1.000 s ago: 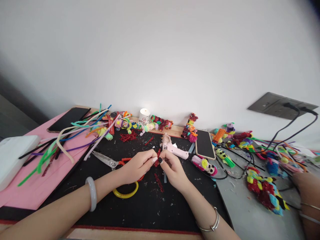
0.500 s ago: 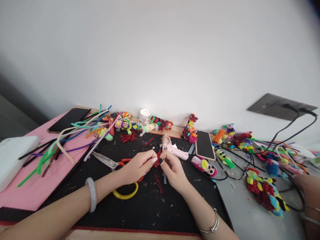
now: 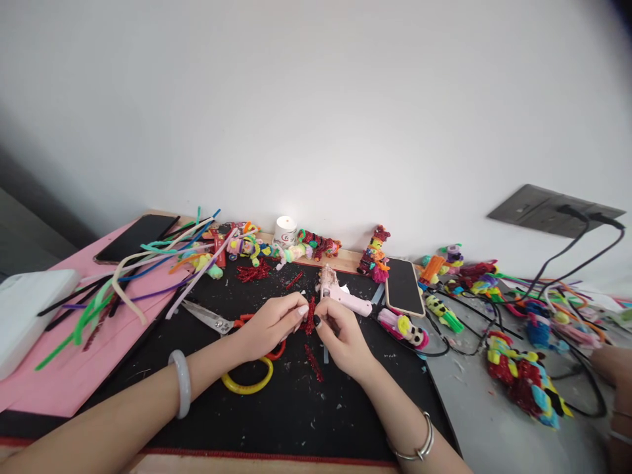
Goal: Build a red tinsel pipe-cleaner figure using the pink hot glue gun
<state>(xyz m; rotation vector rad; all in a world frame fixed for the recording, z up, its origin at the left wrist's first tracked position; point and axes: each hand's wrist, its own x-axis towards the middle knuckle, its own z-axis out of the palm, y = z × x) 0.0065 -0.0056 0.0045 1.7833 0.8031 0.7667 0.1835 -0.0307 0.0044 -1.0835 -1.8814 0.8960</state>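
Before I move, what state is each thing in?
left hand: fingers curled, exact grip unclear
right hand: fingers curled, exact grip unclear
red tinsel piece: between both hands' fingertips
orange-and-yellow scissors: on the mat, partly hidden, open or shut unclear
pink glue gun: lying on its side
left-side phone: screen dark
right-side phone: screen dark
paper cup: standing, which end up unclear
black plugs: in the wall socket

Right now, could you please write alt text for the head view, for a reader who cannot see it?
The left hand and right hand hold a red strip between them over a black mat. Scissors lie partly hidden by the left hand, a glue gun lies behind the right hand, and fuzzy dolls line the wall.
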